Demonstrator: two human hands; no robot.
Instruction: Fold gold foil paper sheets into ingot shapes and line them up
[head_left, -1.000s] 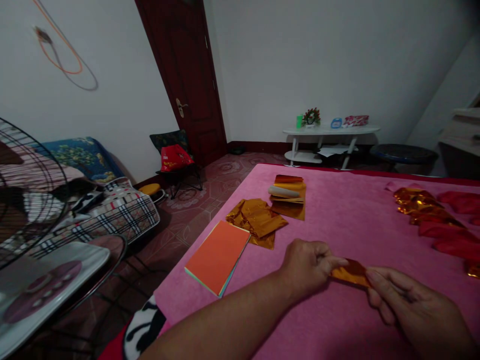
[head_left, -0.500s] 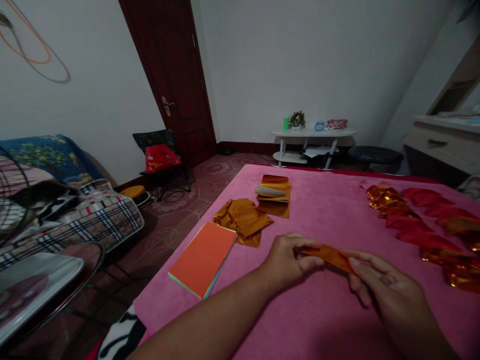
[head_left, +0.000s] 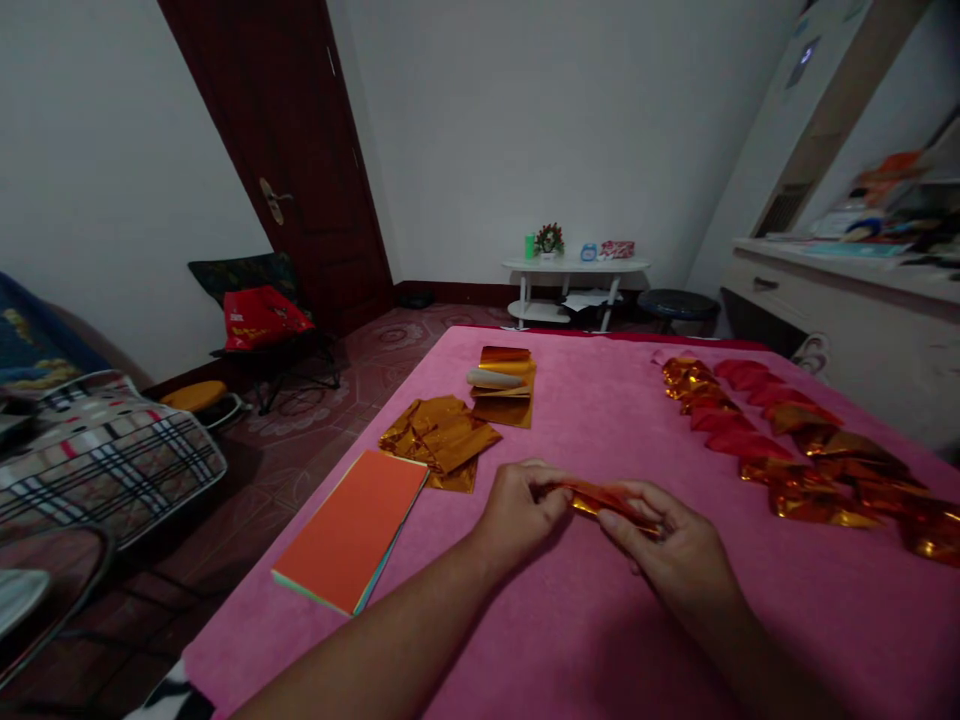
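A narrow folded strip of gold foil paper (head_left: pixel 609 503) spans the gap between my hands, above the pink cloth. My left hand (head_left: pixel 521 508) pinches its left end between thumb and fingers. At the other end, my right hand (head_left: pixel 667 535) grips the strip, thumb on the near side and fingers behind. Left of my hands lie a crumpled heap of gold foil sheets (head_left: pixel 439 437) and a stack of orange-topped coloured paper (head_left: pixel 356 530). Behind the heap is a partly curled stack of gold foil paper (head_left: pixel 506 400).
Rows of folded red and gold foil pieces (head_left: pixel 750 435) lie on the right of the pink-covered table (head_left: pixel 585 390). Past its far edge stand a white side table (head_left: pixel 574 266) and a dark round stool (head_left: pixel 679 303). A chair holds a red bag (head_left: pixel 264 318) at left.
The camera view has swung to the right. The strip between my hands now looks narrower and more folded, and my right hand sits closer to my left.
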